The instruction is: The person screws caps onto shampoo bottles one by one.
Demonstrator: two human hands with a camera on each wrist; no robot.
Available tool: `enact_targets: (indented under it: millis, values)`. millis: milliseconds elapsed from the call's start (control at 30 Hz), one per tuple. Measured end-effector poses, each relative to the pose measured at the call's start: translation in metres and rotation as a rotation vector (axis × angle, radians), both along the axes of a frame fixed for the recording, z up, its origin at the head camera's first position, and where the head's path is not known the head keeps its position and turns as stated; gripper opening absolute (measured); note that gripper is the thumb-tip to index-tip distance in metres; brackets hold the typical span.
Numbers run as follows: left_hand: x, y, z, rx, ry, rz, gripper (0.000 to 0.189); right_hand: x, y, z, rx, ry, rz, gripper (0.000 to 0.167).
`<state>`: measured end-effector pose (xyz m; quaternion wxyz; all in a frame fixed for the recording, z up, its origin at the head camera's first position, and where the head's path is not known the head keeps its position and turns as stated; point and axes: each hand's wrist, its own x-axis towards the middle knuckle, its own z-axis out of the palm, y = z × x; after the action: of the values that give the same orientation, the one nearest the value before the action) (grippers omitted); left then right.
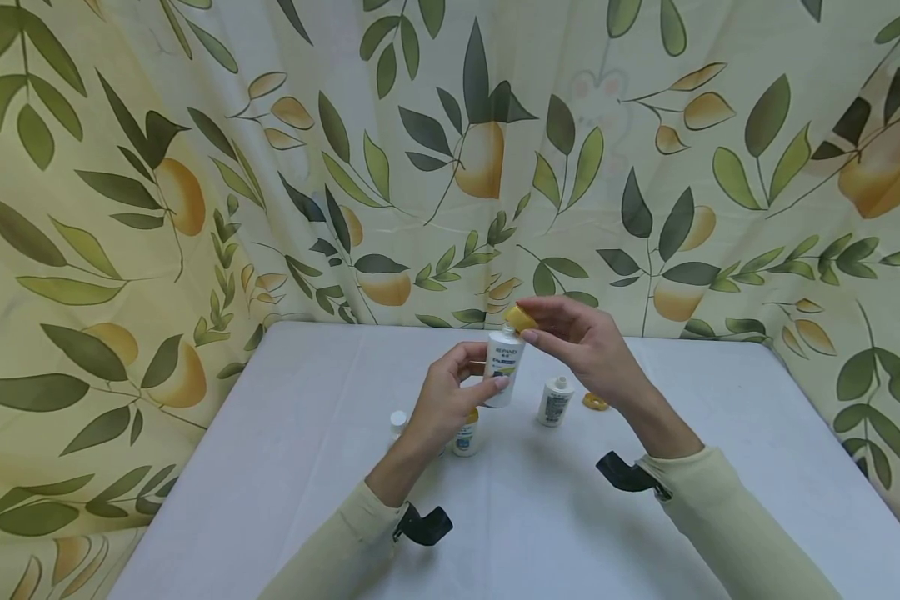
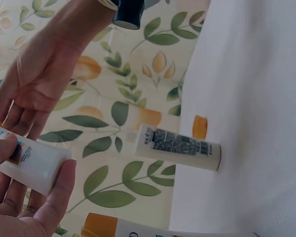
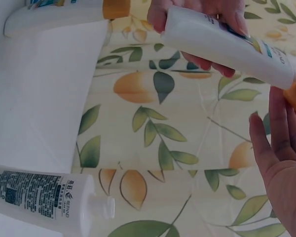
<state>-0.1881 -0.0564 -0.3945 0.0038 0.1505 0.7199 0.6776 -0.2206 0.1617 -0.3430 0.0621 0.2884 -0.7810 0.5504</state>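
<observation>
Leftmost on the white table [image 1: 270, 500], a white top [image 1: 398, 419] shows beside my left forearm; next, a yellow-capped bottle [image 1: 465, 439] stands just below my left hand [image 1: 450, 392]; that hand curls round the held bottle [image 1: 504, 352], thumb across its front, lifting it nearly upright between my two hands; at its neck, the yellow cap [image 1: 520, 318] is tilted, pinched between thumb and fingers of my right hand [image 1: 587, 337]; below that hand stands an uncapped bottle [image 1: 555, 404]; just right of it lies a loose cap [image 1: 595, 402].
</observation>
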Motion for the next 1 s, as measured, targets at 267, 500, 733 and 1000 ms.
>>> enact_targets:
  millis: [267,500,733,1000]
  values:
    - [-0.0024,0.0005,-0.0015,-0.003,0.000,-0.008,0.042,0.0017,-0.0028,0.0024,-0.005,0.002,0.014,0.037]
    - [-0.0043,-0.0005,0.0008,-0.026,0.003,-0.006,0.042,0.0016,-0.0046,0.0023,0.025,0.029,0.028,0.035]
    - [-0.0043,-0.0007,0.0014,-0.022,0.038,0.006,0.040,0.0024,-0.0048,0.0022,0.041,0.035,0.003,0.033]
    - [-0.0030,-0.0009,-0.0009,-0.016,0.030,0.024,0.039,0.0011,-0.0045,0.0024,0.062,0.087,0.018,0.032]
